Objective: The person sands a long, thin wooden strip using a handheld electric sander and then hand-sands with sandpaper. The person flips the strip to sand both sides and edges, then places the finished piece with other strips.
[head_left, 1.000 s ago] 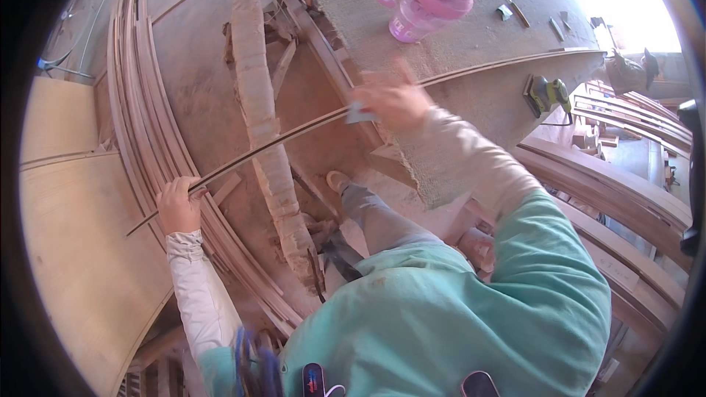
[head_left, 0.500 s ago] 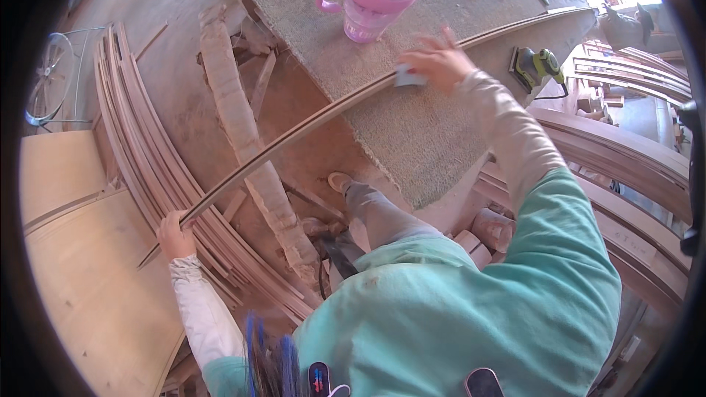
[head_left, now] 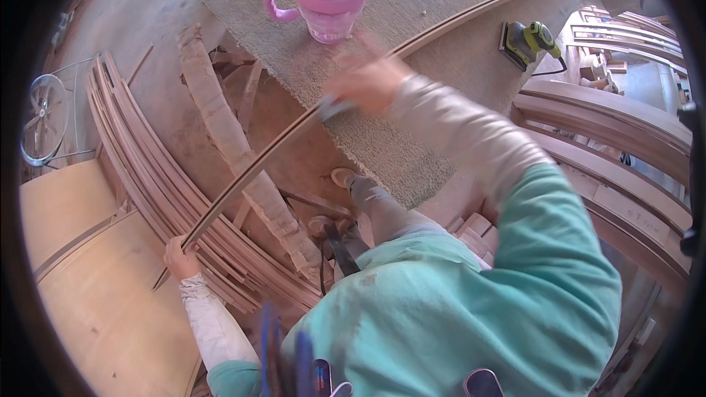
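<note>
A long, thin wooden strip (head_left: 276,148) runs from lower left to upper right, its far part lying over the carpeted tabletop. My left hand (head_left: 180,259) is wrapped round the strip near its lower-left end, off the table. Blurred by motion, my right hand (head_left: 368,84) is on the strip around its middle. Under the fingers it holds a small grey-blue piece of sandpaper (head_left: 334,109) pressed against the wood. A pink mug-shaped bottle with a handle (head_left: 331,1) stands on the table just beyond the right hand.
A green and black sander (head_left: 528,44) rests on the carpeted table (head_left: 412,151) at the right. Stacked wooden strips (head_left: 140,154) lie at the left, beside pale boards (head_left: 110,294). More curved timber (head_left: 610,125) is piled at the right. A fan (head_left: 44,117) stands far left.
My right hand has slid down and left along the strip with the sandpaper. My left hand keeps its hold on the lower end. The head view has shifted slightly.
</note>
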`<action>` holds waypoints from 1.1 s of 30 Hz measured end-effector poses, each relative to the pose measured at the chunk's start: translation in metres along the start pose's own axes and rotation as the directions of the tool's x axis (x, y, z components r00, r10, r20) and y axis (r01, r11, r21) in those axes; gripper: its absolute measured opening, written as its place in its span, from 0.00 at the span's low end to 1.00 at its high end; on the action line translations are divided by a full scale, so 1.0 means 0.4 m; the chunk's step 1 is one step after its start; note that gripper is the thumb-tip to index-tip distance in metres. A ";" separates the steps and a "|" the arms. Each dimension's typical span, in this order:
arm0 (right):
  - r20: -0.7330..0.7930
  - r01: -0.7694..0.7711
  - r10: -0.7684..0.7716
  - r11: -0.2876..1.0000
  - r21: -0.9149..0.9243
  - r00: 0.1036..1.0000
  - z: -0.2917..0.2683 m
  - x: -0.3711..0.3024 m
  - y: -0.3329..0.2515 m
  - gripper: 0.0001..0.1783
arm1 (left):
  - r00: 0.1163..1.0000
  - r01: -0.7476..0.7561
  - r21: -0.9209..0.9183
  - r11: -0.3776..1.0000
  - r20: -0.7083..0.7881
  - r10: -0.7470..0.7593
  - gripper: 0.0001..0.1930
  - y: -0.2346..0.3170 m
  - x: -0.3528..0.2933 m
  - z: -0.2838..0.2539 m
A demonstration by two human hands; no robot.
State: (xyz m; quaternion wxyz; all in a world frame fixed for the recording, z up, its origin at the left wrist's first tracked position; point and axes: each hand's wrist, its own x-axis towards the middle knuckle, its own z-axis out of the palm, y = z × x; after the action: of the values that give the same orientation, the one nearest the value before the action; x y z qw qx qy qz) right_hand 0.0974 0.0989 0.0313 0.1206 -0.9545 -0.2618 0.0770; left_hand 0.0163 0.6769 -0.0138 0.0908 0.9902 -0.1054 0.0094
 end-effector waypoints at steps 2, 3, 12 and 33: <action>0.134 -0.243 0.268 0.953 -0.181 0.954 -0.108 -0.108 0.155 0.15 | 1.000 0.003 -0.001 1.000 -0.007 -0.003 0.19 0.007 0.008 0.003; 0.013 -0.295 0.314 0.907 -0.301 0.949 -0.078 -0.168 0.254 0.16 | 1.000 0.002 0.002 1.000 -0.013 -0.002 0.19 0.012 0.015 0.000; -0.056 0.265 -0.267 0.964 -0.033 0.962 0.100 0.132 -0.210 0.24 | 1.000 -0.002 0.025 1.000 -0.020 0.003 0.18 0.015 -0.001 -0.004; 0.139 0.055 -0.038 0.991 -0.122 0.989 -0.021 -0.002 0.000 0.25 | 0.999 0.039 0.012 0.999 -0.018 -0.039 0.14 0.042 0.007 -0.008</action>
State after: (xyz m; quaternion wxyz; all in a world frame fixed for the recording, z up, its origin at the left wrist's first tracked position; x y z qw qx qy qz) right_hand 0.0985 0.0971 0.0395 0.0439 -0.9462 -0.2961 0.1228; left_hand 0.0154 0.6607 -0.0074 0.0858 0.9925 -0.0854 0.0170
